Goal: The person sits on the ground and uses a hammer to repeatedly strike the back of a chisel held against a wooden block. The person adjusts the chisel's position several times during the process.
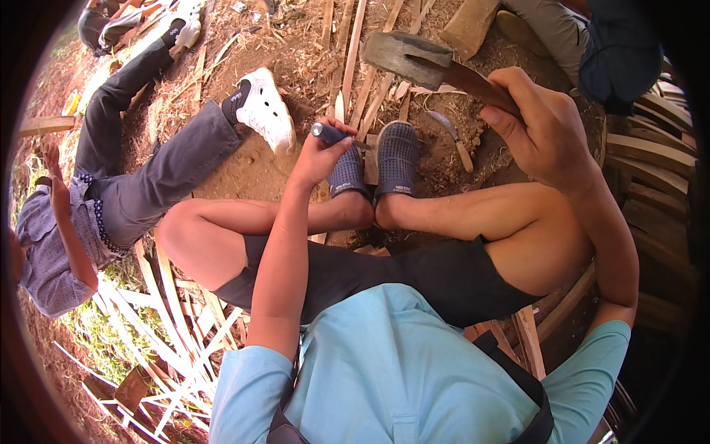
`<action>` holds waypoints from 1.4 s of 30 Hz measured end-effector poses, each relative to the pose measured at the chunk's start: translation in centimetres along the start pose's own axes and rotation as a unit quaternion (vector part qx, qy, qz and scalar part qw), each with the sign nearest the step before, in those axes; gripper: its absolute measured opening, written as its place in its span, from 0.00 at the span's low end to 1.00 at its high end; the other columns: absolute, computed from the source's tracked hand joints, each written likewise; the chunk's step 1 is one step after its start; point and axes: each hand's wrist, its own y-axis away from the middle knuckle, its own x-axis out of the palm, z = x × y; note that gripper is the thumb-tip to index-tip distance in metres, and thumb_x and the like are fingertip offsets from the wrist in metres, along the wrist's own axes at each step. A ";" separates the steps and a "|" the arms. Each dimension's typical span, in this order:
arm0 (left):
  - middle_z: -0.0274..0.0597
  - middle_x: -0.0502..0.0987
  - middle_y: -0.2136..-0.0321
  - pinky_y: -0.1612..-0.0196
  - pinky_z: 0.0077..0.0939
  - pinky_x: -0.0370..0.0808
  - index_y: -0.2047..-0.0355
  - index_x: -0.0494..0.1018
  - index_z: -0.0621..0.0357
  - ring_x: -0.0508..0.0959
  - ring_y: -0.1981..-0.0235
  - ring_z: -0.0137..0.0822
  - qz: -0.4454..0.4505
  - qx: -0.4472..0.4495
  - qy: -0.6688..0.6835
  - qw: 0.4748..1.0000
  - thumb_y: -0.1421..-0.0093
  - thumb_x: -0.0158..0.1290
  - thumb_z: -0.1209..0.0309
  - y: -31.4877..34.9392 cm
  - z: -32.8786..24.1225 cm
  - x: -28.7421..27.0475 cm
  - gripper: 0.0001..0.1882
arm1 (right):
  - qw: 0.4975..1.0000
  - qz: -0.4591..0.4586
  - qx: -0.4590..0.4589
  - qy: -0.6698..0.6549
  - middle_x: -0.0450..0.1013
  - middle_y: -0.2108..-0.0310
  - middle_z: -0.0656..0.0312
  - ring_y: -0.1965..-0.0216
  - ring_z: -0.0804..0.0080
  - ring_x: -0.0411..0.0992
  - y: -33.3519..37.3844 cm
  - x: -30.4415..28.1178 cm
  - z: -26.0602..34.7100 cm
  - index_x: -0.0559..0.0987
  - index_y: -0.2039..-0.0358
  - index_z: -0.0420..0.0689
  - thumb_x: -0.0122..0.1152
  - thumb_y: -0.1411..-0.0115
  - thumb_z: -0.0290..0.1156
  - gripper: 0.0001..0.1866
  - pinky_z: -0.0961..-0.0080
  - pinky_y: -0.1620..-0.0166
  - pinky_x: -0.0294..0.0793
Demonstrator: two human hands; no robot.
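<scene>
A light blue shirt fills the space nearest the camera, with dark shorts and bent bare legs between it and a pair of blue-grey clogs, set close together on brown soil. The left hand is at the left side of the clogs, its fingers wrapped round the dark handle of a small tool. The silver end of that handle faces up, and the lower end points toward the clogs; what its tip touches cannot be told. The right hand, raised to the right of the clogs, has its fingers curled round the wooden handle of a hammer, with the thumb lying along the wood. The grey head of the hammer hangs in the air beyond the clogs, apart from the small tool. A strip of wood shows between the clogs, and more wooden strips lie on the ground past them. Just right of the clogs lies a knife with a curved blade and a wooden handle. Left of the clogs, another person in dark trousers and white shoes sits with legs stretched out. Farther right of the clogs stands a stack of curved wood
</scene>
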 end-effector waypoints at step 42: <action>0.50 0.78 0.67 0.61 0.37 0.74 0.60 0.69 0.53 0.79 0.62 0.53 0.070 0.105 -0.274 0.953 0.50 0.63 0.68 0.8 -2.2 3.1 0.18 | 0.968 0.251 -0.027 0.000 0.72 0.78 0.59 0.75 0.57 0.75 2.0 4.7 0.2 0.71 0.60 0.44 0.64 0.43 0.42 0.18 0.64 0.75 0.73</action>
